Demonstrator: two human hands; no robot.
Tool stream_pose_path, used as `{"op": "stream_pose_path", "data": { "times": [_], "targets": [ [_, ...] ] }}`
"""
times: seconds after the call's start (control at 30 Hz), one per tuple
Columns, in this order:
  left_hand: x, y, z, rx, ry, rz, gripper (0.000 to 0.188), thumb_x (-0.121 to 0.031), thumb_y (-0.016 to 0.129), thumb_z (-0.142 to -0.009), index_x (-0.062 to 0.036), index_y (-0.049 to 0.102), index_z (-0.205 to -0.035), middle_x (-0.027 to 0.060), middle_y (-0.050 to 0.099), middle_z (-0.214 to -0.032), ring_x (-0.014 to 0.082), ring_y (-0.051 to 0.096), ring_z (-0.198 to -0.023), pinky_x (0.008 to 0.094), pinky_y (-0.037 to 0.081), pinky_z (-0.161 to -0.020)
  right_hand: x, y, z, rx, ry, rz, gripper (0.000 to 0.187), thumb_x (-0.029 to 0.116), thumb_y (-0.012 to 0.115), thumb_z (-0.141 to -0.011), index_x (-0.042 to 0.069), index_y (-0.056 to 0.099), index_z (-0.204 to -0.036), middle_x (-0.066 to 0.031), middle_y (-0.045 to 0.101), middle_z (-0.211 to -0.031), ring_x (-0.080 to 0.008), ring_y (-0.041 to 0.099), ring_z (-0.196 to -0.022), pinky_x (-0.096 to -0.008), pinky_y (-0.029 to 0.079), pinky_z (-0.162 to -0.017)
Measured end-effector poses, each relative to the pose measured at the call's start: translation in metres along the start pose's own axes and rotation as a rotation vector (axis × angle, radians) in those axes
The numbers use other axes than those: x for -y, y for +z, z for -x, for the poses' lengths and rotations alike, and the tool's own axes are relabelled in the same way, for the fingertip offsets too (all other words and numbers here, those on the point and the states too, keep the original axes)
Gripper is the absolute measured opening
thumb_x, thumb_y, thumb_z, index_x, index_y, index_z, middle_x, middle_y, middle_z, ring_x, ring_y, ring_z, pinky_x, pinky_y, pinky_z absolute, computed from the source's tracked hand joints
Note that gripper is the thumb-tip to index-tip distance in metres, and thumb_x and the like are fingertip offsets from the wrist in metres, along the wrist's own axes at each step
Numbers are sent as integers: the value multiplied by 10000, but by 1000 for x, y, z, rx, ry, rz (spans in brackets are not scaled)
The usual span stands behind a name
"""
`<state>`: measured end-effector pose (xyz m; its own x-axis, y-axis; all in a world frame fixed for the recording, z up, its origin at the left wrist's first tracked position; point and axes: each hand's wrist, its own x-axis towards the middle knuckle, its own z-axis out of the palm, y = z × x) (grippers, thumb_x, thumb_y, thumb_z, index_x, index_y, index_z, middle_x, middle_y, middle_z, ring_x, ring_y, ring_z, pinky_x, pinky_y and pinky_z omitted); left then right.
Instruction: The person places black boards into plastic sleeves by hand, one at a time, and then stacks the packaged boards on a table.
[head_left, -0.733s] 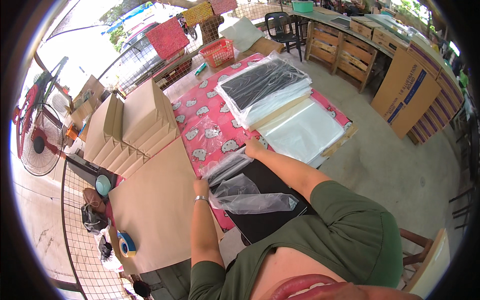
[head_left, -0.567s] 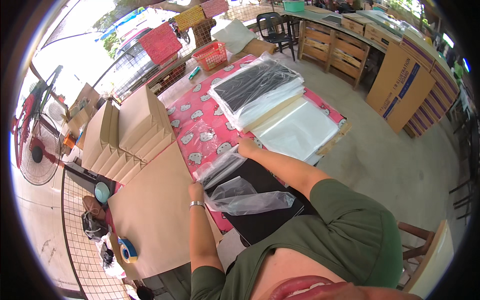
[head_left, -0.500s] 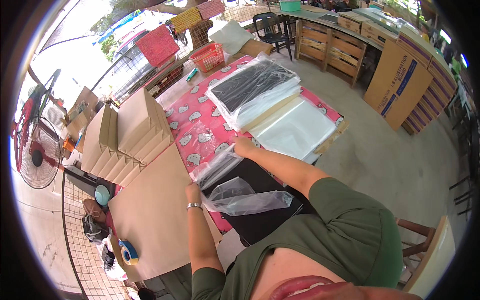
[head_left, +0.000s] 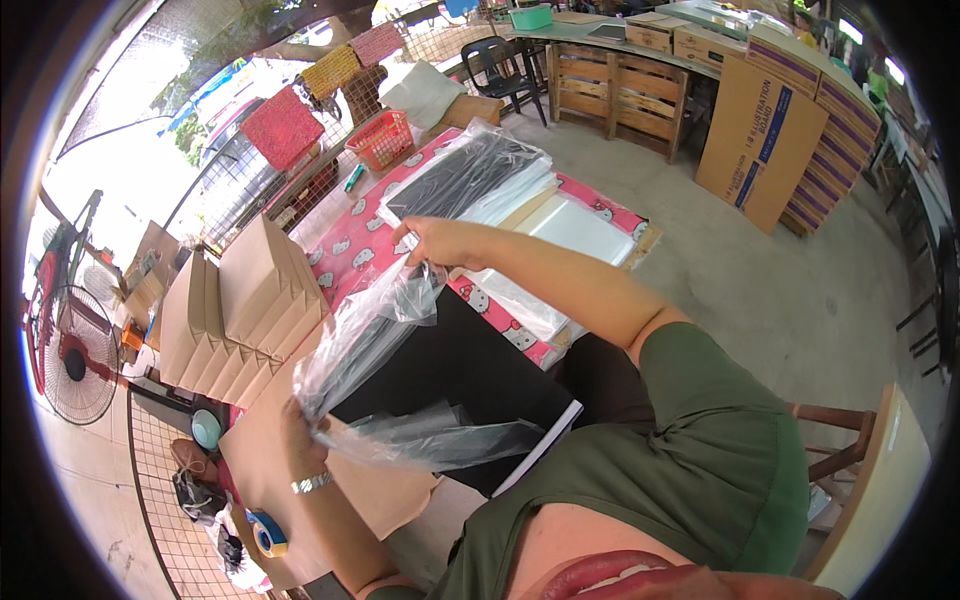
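A stack of black sheets with a white edge (head_left: 470, 365) is tilted up in front of my body, partly inside a clear plastic bag (head_left: 345, 355). My left hand (head_left: 305, 438) is closed on the bag's near-left corner. At its far corner, my right hand (head_left: 435, 245) pinches the gathered plastic. A loose flap of the bag (head_left: 430, 440) lies across the lower part of the black sheets. Beyond my right arm lie a plastic-wrapped dark stack (head_left: 470, 175) and a pile of clear plastic bags (head_left: 590, 225). Brown kraft paper (head_left: 380, 495) spreads beneath my left arm.
Folded brown paper bundles (head_left: 265, 285) stand at the left on the pink-covered table (head_left: 340, 245). A tape roll (head_left: 267, 533) sits by the near left edge. A red basket (head_left: 380, 140) is at the back. A fan (head_left: 75, 360) stands far left, cartons (head_left: 765, 140) far right.
Both hands have shifted left and spread farther apart, still on the plastic. The black stack has been lifted off the table and tilted, so its white edge shows.
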<state>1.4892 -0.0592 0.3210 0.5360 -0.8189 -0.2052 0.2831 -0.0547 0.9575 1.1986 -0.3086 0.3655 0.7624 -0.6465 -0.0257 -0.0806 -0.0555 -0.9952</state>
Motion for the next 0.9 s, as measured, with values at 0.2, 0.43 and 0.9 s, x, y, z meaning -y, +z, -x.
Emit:
{"op": "stream_pose_path", "data": {
  "times": [0.2,0.43,0.9],
  "targets": [
    [-54,30,97,35,175,-74,174,-147,499,-851,-13,573,-934,71,614,-794,135,588,-569,230,482,-483,54,-13,87,216,-68,-258,623,40,652,-750,56,368,-1304,-59,567,-790,-111,581,-645,-259,489,-511],
    [-46,47,153,118,-149,-158,189,-68,553,-776,89,601,-870,114,633,-735,169,616,-620,257,508,-616,18,-18,153,245,-71,-349,607,56,670,-774,29,370,-1301,19,460,-698,-56,492,-578,-196,406,-497],
    [98,-16,82,55,-437,41,216,-152,563,-865,17,556,-998,50,596,-698,128,552,-498,254,463,-394,-139,-13,120,430,296,-653,414,23,586,-800,14,471,-1197,-62,594,-950,-111,639,-812,-234,532,-732]
  ]
}}
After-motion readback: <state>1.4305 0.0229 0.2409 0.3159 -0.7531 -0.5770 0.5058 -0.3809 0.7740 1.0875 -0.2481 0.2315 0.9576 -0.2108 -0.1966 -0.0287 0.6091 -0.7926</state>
